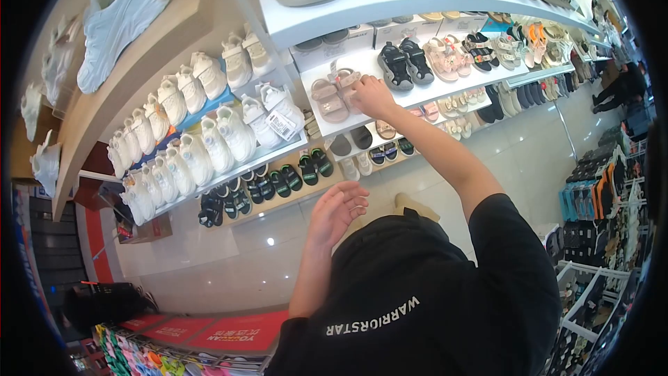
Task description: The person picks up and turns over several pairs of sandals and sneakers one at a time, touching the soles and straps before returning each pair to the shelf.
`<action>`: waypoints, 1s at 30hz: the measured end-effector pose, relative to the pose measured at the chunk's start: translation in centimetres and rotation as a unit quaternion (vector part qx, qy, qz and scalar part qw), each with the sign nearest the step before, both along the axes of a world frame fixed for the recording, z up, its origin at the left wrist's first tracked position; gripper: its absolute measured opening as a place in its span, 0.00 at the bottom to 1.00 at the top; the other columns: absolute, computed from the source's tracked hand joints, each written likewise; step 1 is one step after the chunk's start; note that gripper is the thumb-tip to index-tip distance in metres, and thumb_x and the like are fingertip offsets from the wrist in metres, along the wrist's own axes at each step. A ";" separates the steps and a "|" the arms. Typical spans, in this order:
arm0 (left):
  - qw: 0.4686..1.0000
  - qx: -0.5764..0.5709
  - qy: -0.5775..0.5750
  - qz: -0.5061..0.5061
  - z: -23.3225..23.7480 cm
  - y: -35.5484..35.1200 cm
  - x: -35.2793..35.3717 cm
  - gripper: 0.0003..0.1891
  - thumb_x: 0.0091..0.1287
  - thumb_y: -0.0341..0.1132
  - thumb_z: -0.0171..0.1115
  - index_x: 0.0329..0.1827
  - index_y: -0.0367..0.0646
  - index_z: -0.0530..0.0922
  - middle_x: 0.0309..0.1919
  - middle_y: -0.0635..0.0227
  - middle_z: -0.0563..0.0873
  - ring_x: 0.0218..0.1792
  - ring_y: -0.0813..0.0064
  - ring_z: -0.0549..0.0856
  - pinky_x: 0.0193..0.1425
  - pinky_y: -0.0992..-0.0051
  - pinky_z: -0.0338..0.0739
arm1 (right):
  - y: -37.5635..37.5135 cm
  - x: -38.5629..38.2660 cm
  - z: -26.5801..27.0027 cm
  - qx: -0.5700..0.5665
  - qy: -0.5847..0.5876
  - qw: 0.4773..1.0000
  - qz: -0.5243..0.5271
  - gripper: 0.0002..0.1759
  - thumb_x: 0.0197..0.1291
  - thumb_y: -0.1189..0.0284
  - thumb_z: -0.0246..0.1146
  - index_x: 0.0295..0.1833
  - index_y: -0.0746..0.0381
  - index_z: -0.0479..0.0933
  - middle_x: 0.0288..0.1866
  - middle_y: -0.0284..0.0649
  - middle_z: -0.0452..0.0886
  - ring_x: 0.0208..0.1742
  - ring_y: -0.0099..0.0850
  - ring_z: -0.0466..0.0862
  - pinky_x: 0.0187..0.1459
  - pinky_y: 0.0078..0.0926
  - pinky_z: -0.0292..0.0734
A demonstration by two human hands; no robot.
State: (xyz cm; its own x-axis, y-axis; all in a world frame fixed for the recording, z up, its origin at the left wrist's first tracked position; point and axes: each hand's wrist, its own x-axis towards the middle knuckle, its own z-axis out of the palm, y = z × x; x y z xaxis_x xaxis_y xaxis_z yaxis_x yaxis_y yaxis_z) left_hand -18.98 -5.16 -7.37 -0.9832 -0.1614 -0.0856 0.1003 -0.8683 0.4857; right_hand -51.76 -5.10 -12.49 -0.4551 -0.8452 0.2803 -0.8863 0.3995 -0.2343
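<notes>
My right hand (pixel 374 97) reaches out to the white display shelf, its fingers closed on the edge of a pinkish-beige sandal (pixel 346 82). The mate of that pair, another pinkish-beige sandal (pixel 328 100) with a small flower-like ornament, rests just left of it. A pair of black sandals (pixel 399 67) stands right of my hand, followed by light pink sandals (pixel 440 59). My left hand (pixel 337 212) hangs in front of my body, holding nothing, its fingers loosely bent and apart. The fingertips of my right hand are partly hidden.
White sneakers (pixel 236 134) fill the tiered shelf on the left, with black-and-green sandals (pixel 306 169) below. An upper shelf (pixel 306 19) with grey sandals overhangs the one I reach to. Racks (pixel 598 271) stand on the right. A person in dark clothes (pixel 619 83) is at far right.
</notes>
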 end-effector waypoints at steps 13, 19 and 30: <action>0.999 -0.034 -0.031 -0.025 0.9 9.3 -11.9 0.22 0.76 0.41 0.54 0.65 0.35 0.71 0.55 0.52 0.82 0.52 0.63 0.83 0.57 0.64 0.79 | 7.0 -16.4 3.2 0.174 -0.072 0.980 -0.060 0.46 0.53 0.49 0.73 0.75 0.50 0.62 0.68 0.63 0.65 0.53 0.55 0.84 0.54 0.44 0.82; 0.998 -0.014 -0.034 0.046 0.3 13.4 -13.7 0.22 0.75 0.39 0.55 0.65 0.33 0.70 0.55 0.51 0.82 0.53 0.63 0.83 0.56 0.65 0.79 | 5.1 -19.7 3.2 0.222 -0.106 0.969 -0.003 0.40 0.56 0.41 0.68 0.69 0.51 0.73 0.65 0.60 0.73 0.55 0.51 0.84 0.55 0.43 0.81; 0.983 -0.004 -0.080 0.166 -0.1 18.1 -14.0 0.20 0.76 0.39 0.53 0.64 0.33 0.70 0.55 0.51 0.82 0.53 0.63 0.83 0.57 0.65 0.79 | 5.2 -20.4 2.5 0.210 -0.098 0.972 0.047 0.43 0.49 0.34 0.66 0.45 0.67 0.84 0.43 0.54 0.87 0.46 0.46 0.88 0.51 0.39 0.82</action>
